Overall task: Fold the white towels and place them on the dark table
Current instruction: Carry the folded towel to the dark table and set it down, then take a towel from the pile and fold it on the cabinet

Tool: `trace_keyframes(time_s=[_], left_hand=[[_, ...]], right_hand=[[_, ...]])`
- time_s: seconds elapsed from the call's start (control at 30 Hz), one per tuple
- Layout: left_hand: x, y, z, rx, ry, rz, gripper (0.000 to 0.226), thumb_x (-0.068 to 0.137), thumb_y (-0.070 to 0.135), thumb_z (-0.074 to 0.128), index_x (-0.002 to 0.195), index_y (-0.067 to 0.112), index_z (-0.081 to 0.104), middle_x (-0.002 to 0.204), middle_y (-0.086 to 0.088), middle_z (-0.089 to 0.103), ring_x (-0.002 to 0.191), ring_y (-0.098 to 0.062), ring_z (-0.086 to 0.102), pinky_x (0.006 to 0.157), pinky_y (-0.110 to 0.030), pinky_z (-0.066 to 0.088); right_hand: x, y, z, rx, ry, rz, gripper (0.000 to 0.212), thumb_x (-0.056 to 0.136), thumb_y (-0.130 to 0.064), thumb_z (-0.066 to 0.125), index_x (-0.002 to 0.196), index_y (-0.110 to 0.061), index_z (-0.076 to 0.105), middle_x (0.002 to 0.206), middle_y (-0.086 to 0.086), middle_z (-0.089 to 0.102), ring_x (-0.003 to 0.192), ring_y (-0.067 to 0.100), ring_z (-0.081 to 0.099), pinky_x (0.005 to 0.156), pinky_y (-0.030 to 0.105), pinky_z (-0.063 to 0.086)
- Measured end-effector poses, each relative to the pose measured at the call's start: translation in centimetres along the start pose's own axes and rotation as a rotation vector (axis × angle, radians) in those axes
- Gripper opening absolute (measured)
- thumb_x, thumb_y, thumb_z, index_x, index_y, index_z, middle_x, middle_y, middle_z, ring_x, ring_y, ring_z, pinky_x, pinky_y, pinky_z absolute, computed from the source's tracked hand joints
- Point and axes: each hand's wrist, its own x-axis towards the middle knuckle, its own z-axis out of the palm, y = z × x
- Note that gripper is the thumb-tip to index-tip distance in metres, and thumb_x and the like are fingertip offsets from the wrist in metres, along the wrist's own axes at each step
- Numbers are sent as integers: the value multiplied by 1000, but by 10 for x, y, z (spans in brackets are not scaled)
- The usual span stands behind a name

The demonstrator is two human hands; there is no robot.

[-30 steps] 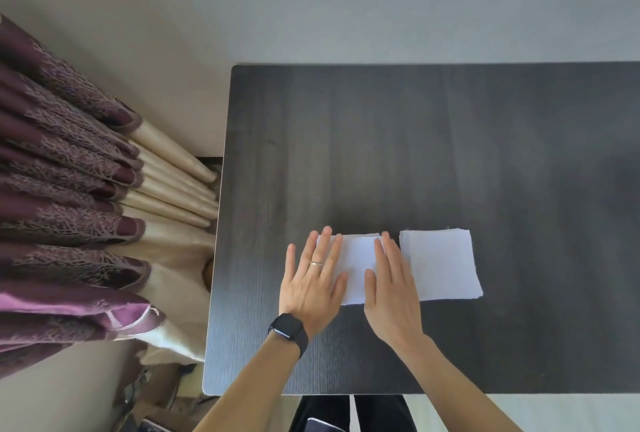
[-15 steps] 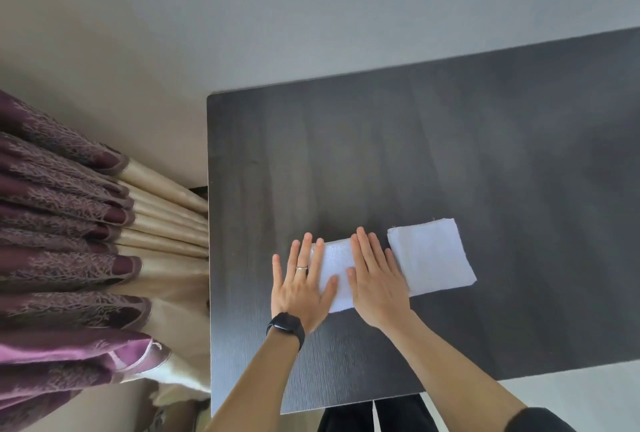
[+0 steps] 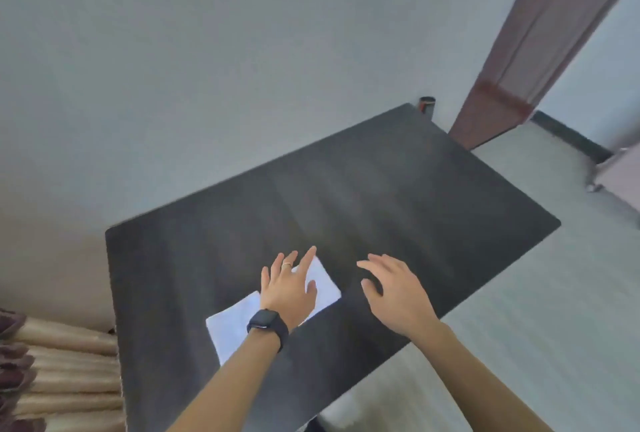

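My hands over the white towels [image 3: 235,324] on the dark table [image 3: 381,196].

The towels lay as a flat white strip near the table's 7 o'clock edge, running from 7 toward 1 o'clock. My left hand [image 3: 289,287] was over the strip's middle, fingers straight and spread, pointing to 1 o'clock. The blur kept me from telling whether the palm pressed the cloth. A dark watch [image 3: 267,325] sat on that wrist and a ring [image 3: 286,265] on one finger. My right hand [image 3: 398,296] hung at 3 o'clock of the left, over bare tabletop and apart from the cloth, fingers loosely bent and holding nothing. Pleated curtains [image 3: 59,372] showed at 8 o'clock, and a small dark can [image 3: 427,105] stood just beyond the far corner at 1 o'clock.
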Motion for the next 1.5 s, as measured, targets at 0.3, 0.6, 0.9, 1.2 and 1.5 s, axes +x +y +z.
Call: trace_keyframes(time_s=[0.3,0.6,0.9,1.2,1.5], left_hand=[[-46,339,-2,-101,112,728,45,96,39,50,140,44,46,144,8,50,141,-19,34,116,-39,28],[-180,637,28,-260,147,1250,43,87,32,58,130,30,61,127,2,65,116,-23,58,96,-36,49],[-260,851,69,-289,67,1532,46,97,35,52,142,37,47,144,9,51,134,-14,42,105,-28,37],[-250,1063,129,-353,-43,1611,43,96,41,51,139,45,47,142,17,50,134,-8,40,104,-28,42],[-252,1274,224,-324,-130,1645,43,96,42,51,139,44,47,141,17,51,133,-8,42,107,-28,40]], right_hand=[[-216,221,-182,-50,639,398,42,97,-51,36,128,-40,61,143,-13,53,141,16,37,115,40,33],[-462,363,-288,-100,1081,733,37,93,-47,47,124,-37,64,132,-11,62,133,21,45,104,45,44],[-593,482,-357,-254,1207,922,37,93,-50,43,122,-38,63,130,-13,62,127,23,48,99,45,46],[-632,654,-440,-301,1238,1007,38,93,-50,42,122,-37,63,129,-16,62,129,21,47,95,46,49],[-668,849,-497,-262,1240,1094,29,94,-41,56,124,-40,60,129,-19,60,129,15,44,95,46,48]])
